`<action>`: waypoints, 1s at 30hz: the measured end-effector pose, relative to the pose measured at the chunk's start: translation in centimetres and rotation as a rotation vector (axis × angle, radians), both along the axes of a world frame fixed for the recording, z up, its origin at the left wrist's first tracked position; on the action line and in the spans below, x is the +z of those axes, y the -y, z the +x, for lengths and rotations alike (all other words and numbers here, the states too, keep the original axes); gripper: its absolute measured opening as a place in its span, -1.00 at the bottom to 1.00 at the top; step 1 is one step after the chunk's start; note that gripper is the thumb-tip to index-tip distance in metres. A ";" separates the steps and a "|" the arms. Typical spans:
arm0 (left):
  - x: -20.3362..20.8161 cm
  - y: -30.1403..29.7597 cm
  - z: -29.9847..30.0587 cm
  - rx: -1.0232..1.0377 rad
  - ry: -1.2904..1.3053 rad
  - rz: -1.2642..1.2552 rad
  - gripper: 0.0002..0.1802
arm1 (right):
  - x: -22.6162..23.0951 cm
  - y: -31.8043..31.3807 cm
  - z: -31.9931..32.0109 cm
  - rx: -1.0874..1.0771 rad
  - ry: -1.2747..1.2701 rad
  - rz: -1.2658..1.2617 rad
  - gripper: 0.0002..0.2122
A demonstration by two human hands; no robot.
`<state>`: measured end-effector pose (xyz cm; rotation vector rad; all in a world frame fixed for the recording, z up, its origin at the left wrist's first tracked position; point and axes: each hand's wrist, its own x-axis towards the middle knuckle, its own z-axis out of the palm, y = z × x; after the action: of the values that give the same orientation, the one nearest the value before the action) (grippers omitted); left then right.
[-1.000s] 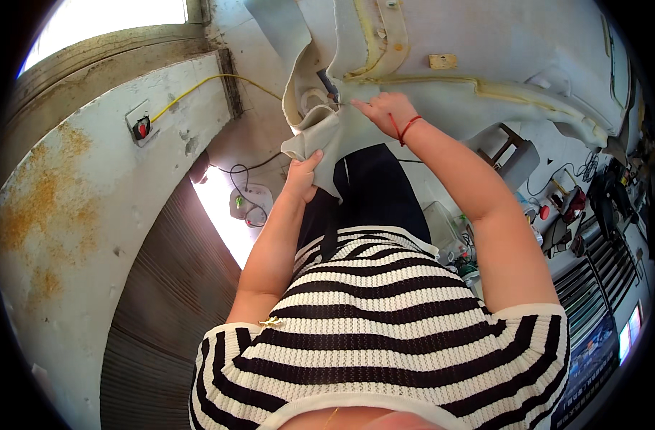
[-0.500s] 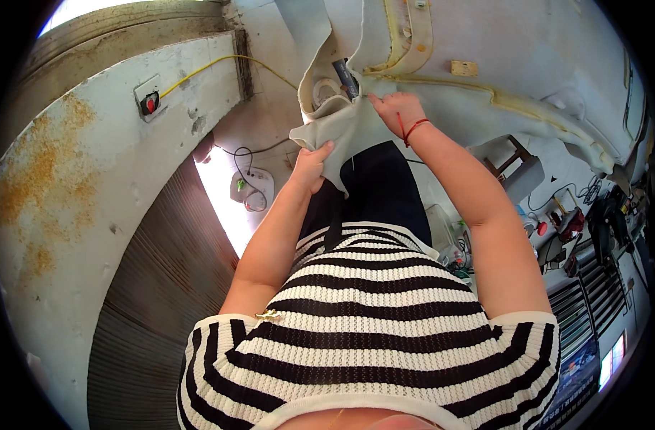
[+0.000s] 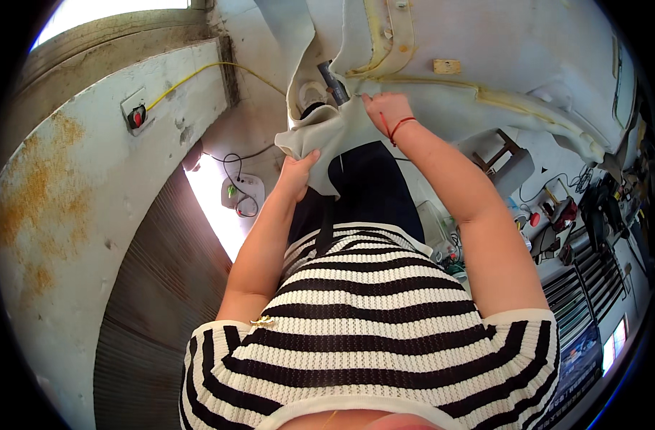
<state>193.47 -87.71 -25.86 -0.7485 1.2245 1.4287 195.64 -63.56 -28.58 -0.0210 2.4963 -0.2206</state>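
A large pale grey sheet with moulded seams (image 3: 442, 107) spreads across the far side, and its loose flap (image 3: 314, 140) hangs down in folds toward my legs. My left hand (image 3: 297, 170) is closed on the lower part of this flap, thumb on top. To its right, my right hand (image 3: 387, 111) is closed with fingers pinched at the sheet's edge; a small dark tip shows at the fingertips, too small to name. Between the folds, just left of that hand, stands a dark grey tube-like piece (image 3: 332, 82). A pale round part (image 3: 313, 93) sits beside it, partly hidden.
A small wooden block (image 3: 446, 67) lies on the sheet. At left, a yellow cable (image 3: 191, 75) runs from a wall socket (image 3: 135, 115). A grey box-shaped thing with a dark frame (image 3: 503, 158) stands at right, near cables and tools. A corrugated dark panel (image 3: 163, 287) lies left of me.
The whole view has shifted slightly, so everything appears a little further left. Both hands keep their places on the sheet, and the flap's folds sit slightly differently.
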 end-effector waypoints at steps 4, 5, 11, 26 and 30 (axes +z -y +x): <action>0.1 0.7 0.2 -0.014 -0.073 0.001 -0.60 | 0.5 -0.6 0.4 -0.023 -0.049 -0.039 -0.80; -0.1 0.8 0.2 -0.013 -0.097 0.007 -0.60 | 0.8 -1.5 0.8 -0.017 -0.040 -0.036 -0.80; 0.2 1.3 -0.1 -0.040 -0.006 0.025 -0.59 | 1.6 -4.1 1.9 -0.016 0.087 0.010 -0.76; 1.8 4.4 -0.9 -0.110 -0.008 0.049 -0.55 | 2.7 -5.1 3.1 0.041 0.061 0.109 -0.67; 2.5 3.8 0.0 -0.154 -0.128 0.073 -0.57 | 0.7 -3.4 2.5 0.017 0.120 0.160 -0.68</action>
<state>193.47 -91.54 -23.36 -0.5084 1.2919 1.4027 198.16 -60.18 -27.84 0.0357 2.3860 -0.0132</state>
